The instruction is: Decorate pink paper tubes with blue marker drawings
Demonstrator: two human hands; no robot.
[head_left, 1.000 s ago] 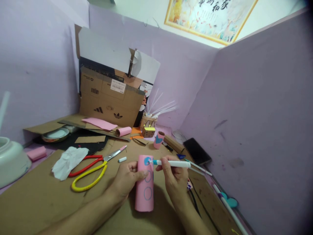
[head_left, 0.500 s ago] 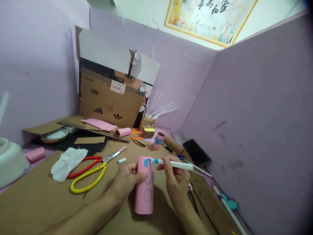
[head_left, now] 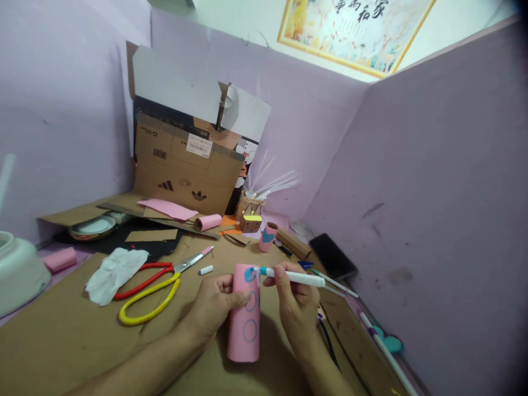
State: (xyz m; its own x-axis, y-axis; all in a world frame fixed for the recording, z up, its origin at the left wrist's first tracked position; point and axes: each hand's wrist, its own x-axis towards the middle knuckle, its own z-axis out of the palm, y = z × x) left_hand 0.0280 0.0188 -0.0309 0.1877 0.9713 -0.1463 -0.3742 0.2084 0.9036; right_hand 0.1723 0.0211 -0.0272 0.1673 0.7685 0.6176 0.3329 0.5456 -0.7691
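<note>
A pink paper tube [head_left: 243, 346] stands over the cardboard-covered table, with three blue circles down its side; the top one is largely coloured blue. My left hand [head_left: 216, 308] is wrapped round the tube's upper left side, its thumb across the front. My right hand [head_left: 297, 300] grips a white marker [head_left: 303, 278] between thumb and fingers. The marker's blue end points left, its tip at the top circle. A small white cap [head_left: 205, 270] lies behind my left hand.
Red-and-yellow scissors [head_left: 175, 278] and a crumpled tissue [head_left: 113, 275] lie left. Behind are a cardboard box [head_left: 185, 176], a pink tube with a blue heart [head_left: 268, 237] and a small box [head_left: 250, 223]. A phone [head_left: 333, 256] lies right, a white jar [head_left: 20, 275] far left.
The top circle shows slightly more blue, and the marker tip has shifted very slightly. Both hands keep their holds.
</note>
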